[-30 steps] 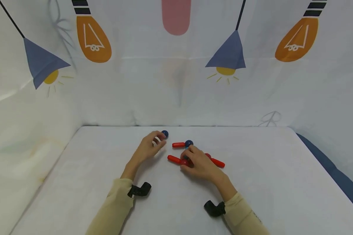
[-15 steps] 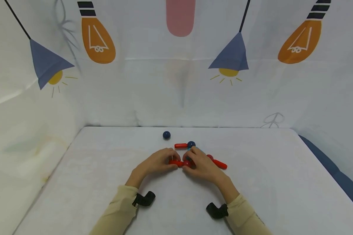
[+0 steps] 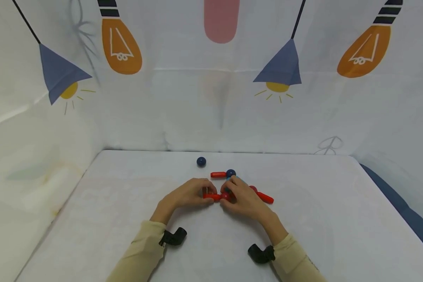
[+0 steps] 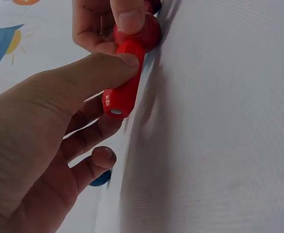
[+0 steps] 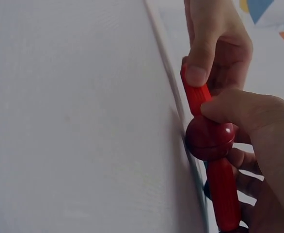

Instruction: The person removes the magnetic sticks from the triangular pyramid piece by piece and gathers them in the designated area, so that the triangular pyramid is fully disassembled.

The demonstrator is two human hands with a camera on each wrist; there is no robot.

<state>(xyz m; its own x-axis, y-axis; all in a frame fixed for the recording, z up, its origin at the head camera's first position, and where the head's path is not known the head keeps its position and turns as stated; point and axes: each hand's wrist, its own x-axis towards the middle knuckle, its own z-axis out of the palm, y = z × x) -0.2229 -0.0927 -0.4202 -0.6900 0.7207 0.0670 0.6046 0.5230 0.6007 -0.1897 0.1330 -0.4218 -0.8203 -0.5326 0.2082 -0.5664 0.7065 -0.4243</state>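
With thumb and fingers, my left hand (image 3: pixel 188 192) pinches a red magnetic rod (image 4: pixel 125 90), whose flat end shows a small metal disc. The rod's other end meets a glossy red ball (image 5: pixel 210 138), which my right hand (image 3: pixel 244 197) holds between thumb and fingers. A second red rod (image 5: pixel 223 194) joins the same ball on the opposite side, along my right fingers. Farther right, another red ball (image 3: pixel 253 188) and a red rod (image 3: pixel 265 197) stick out past the right hand. That hand hides part of the assembly in the head view.
Behind the hands lie a red rod (image 3: pixel 218 174) and a dark blue ball (image 3: pixel 230 172) touching it, with a bit of light blue beside them. A loose dark blue ball (image 3: pixel 201 161) rests near the back edge of the white table (image 3: pixel 303 219). A printed curtain hangs behind.
My left hand has come away from the loose dark blue ball, moved toward me and right, and taken hold of the red rod. The right hand stays at the red ball.
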